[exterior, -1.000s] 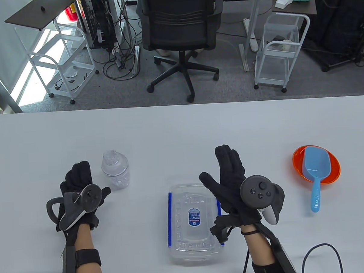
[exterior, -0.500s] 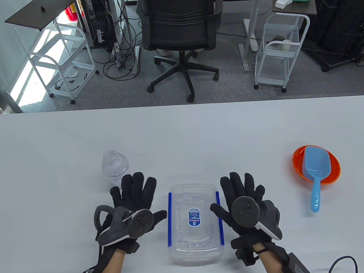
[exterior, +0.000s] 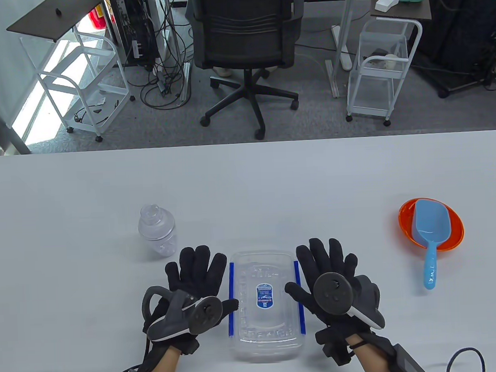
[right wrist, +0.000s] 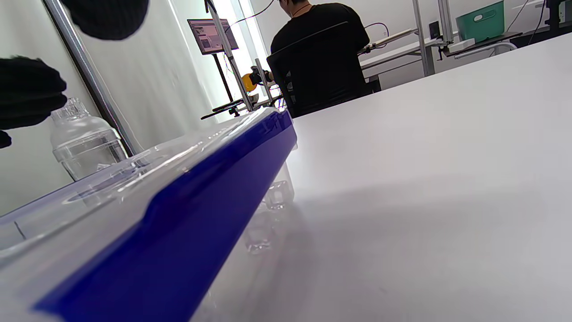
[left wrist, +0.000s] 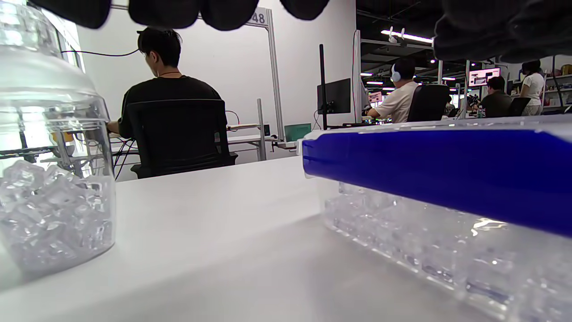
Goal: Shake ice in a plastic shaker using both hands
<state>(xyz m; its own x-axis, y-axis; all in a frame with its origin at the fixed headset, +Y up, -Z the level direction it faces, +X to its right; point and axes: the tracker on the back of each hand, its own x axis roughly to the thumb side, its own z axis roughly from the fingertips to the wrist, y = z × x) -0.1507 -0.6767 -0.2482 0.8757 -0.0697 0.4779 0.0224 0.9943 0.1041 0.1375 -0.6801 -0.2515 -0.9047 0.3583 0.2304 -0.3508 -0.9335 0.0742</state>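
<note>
The plastic shaker (exterior: 157,230) stands on the table (exterior: 247,177) just beyond my left hand (exterior: 193,288); it looks rigid, smooth, likely slick and weighty, with ice (left wrist: 53,214) filling its lower part. I'd wrap one hand round the body and cap the domed lid with the other. Right now both sets of fingers (exterior: 198,264) lie spread and empty, flanking the blue-clipped ice box (exterior: 264,302), my right hand (exterior: 330,283) on its far side.

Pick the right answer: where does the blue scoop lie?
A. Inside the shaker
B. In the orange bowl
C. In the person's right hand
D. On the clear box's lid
B: the blue scoop rests in the orange bowl, its handle sticking out over the rim toward the table's near edge.
</note>
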